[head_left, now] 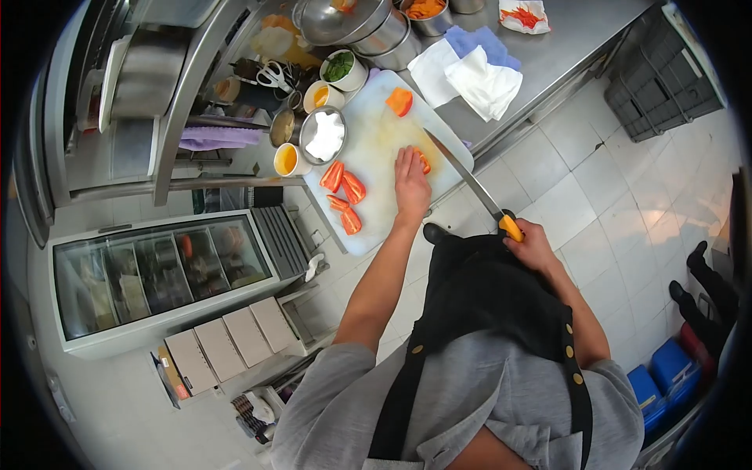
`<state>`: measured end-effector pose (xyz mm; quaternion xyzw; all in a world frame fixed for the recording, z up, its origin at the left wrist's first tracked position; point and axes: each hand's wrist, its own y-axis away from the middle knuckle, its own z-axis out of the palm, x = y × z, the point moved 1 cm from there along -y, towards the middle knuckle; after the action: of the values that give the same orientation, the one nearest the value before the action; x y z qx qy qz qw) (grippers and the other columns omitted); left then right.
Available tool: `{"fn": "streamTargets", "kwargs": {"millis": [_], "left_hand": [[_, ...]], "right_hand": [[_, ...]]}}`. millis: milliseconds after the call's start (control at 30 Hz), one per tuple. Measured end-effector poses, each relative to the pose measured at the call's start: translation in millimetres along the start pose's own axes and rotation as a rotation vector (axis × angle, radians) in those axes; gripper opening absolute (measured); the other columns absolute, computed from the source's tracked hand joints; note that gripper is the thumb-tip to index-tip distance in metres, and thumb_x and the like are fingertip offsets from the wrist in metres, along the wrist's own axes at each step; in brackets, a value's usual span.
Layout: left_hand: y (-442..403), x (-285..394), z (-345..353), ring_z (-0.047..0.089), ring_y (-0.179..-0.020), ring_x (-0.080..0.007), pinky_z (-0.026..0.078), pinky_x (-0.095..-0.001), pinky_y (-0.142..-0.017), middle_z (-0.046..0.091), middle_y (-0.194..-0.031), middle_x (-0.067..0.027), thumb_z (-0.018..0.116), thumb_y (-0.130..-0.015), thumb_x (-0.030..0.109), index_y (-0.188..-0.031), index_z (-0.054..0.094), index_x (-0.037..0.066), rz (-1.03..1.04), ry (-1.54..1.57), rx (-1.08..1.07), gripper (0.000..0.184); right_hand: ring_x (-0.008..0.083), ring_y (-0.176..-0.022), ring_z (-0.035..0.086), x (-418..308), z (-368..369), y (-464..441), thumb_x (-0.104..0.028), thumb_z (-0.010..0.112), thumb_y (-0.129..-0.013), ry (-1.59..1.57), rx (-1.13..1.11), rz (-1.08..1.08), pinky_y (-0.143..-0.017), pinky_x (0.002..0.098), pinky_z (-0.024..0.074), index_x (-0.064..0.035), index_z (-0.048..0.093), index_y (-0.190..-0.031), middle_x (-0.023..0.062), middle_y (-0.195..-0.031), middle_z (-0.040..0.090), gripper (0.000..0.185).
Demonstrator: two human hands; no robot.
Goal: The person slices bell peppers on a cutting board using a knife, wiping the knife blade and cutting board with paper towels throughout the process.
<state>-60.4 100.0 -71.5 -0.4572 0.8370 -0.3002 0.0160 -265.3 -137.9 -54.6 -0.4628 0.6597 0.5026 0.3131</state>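
Observation:
My left hand rests on the white cutting board, fingers together, holding down a red pepper piece that they partly cover. In my right hand is a knife, gripped by its yellow handle. Its long blade slants over the board's right side, tip just beyond the held piece; whether it touches the piece I cannot tell. Several cut red pepper pieces lie at the board's left edge. An orange-red chunk sits near the far edge.
Left of the board stand a metal bowl of something white, cups of yellow liquid and a tub of green leaves. Scissors, metal pots and white cloths are farther back. Another person's legs show at right.

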Motion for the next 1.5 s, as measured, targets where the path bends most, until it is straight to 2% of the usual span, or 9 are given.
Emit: {"fn": "streamTargets", "kwargs": {"millis": [167, 233, 300, 567, 633, 733, 800, 933, 1500], "left_hand": [[-6.2, 21.8, -23.1, 0.055, -0.115, -0.0355, 0.041, -0.0488, -0.102, 0.06, -0.119, -0.0152, 0.062, -0.084, 0.002, -0.118, 0.063, -0.002, -0.044, -0.183, -0.131, 0.034], [-7.2, 18.7, -19.4, 0.049, -0.12, -0.0314, 0.037, -0.0452, -0.104, 0.053, -0.125, -0.0135, 0.056, -0.075, -0.008, -0.117, 0.062, -0.007, -0.063, -0.12, -0.267, 0.042], [-10.2, 14.9, -17.3, 0.049, -0.12, -0.0323, 0.038, -0.0447, -0.104, 0.053, -0.126, -0.0147, 0.056, -0.075, -0.009, -0.117, 0.061, -0.008, -0.041, -0.099, -0.289, 0.042], [-6.9, 18.6, -14.2, 0.05, -0.119, -0.0373, 0.045, -0.0411, -0.1, 0.053, -0.127, -0.0201, 0.054, -0.082, -0.012, -0.121, 0.056, -0.014, -0.18, 0.169, -0.27, 0.039], [-4.7, 16.0, -15.0, 0.051, -0.12, -0.0369, 0.046, -0.0419, -0.102, 0.054, -0.129, -0.021, 0.056, -0.087, -0.007, -0.123, 0.056, -0.01, 0.009, 0.094, -0.178, 0.037], [0.4, 14.5, -12.3, 0.049, -0.124, -0.0374, 0.045, -0.0416, -0.104, 0.052, -0.133, -0.0213, 0.058, -0.085, -0.008, -0.127, 0.055, -0.009, -0.04, 0.114, -0.177, 0.042], [1.4, 13.5, -10.2, 0.049, -0.124, -0.0374, 0.044, -0.0418, -0.104, 0.053, -0.133, -0.0211, 0.058, -0.085, -0.008, -0.129, 0.054, -0.009, -0.045, 0.107, -0.176, 0.045], [2.4, 15.5, -10.7, 0.049, -0.124, -0.0375, 0.043, -0.0421, -0.105, 0.052, -0.135, -0.0205, 0.058, -0.083, -0.01, -0.132, 0.052, -0.008, -0.043, 0.099, -0.184, 0.049], [-2.7, 20.8, -13.6, 0.04, -0.126, -0.0408, 0.04, -0.0437, -0.107, 0.04, -0.14, -0.0216, 0.06, -0.076, -0.015, -0.137, 0.043, -0.01, -0.135, 0.074, -0.344, 0.063]], "right_hand": [[0.0267, -0.059, 0.06, -7.1, -1.0, 1.9, -0.019, 0.071, -0.087, -0.107, -0.074, 0.129, -0.057, 0.0378, 0.0484, -0.0014, 0.059, -0.097, 0.0146, -0.072, 0.061, 0.024], [0.0211, -0.053, 0.059, -16.0, -2.5, 2.1, -0.021, 0.07, -0.09, -0.213, -0.125, 0.236, -0.052, 0.0351, 0.048, -0.0025, 0.059, -0.101, 0.0112, -0.07, 0.06, 0.024], [0.0125, -0.047, 0.054, -18.9, -1.6, 2.1, -0.024, 0.065, -0.095, -0.226, -0.127, 0.243, -0.046, 0.0302, 0.0456, -0.0041, 0.058, -0.111, 0.0054, -0.067, 0.058, 0.026], [0.0115, -0.047, 0.051, -38.1, 5.0, -10.3, -0.023, 0.062, -0.098, -0.337, -0.186, 0.299, -0.045, 0.0288, 0.0426, -0.005, 0.055, -0.119, 0.0025, -0.065, 0.053, 0.029], [0.0101, -0.046, 0.048, -41.1, 8.0, -14.3, -0.021, 0.061, -0.099, -0.347, -0.188, 0.3, -0.043, 0.0275, 0.0402, -0.0057, 0.054, -0.119, 0.001, -0.065, 0.05, 0.026], [0.0102, -0.045, 0.047, -38.6, 14.0, -18.3, -0.021, 0.06, -0.099, -0.359, -0.22, 0.299, -0.043, 0.0271, 0.0404, -0.0055, 0.054, -0.122, 0.0007, -0.065, 0.051, 0.029], [0.0141, -0.051, 0.057, -32.7, 20.1, -22.7, -0.026, 0.063, -0.097, -0.256, -0.146, 0.157, -0.051, 0.0304, 0.047, -0.0045, 0.055, -0.128, 0.0067, -0.069, 0.06, 0.038], [0.0139, -0.051, 0.057, -37.3, 25.3, -25.9, -0.026, 0.063, -0.098, -0.321, -0.17, 0.207, -0.053, 0.0304, 0.0481, -0.0048, 0.054, -0.131, 0.0068, -0.068, 0.06, 0.04], [0.0094, -0.044, 0.051, -43.1, 45.1, -31.5, -0.023, 0.061, -0.1, -0.435, -0.207, 0.262, -0.043, 0.0271, 0.0429, -0.0051, 0.052, -0.137, 0.0009, -0.062, 0.053, 0.043]]}}
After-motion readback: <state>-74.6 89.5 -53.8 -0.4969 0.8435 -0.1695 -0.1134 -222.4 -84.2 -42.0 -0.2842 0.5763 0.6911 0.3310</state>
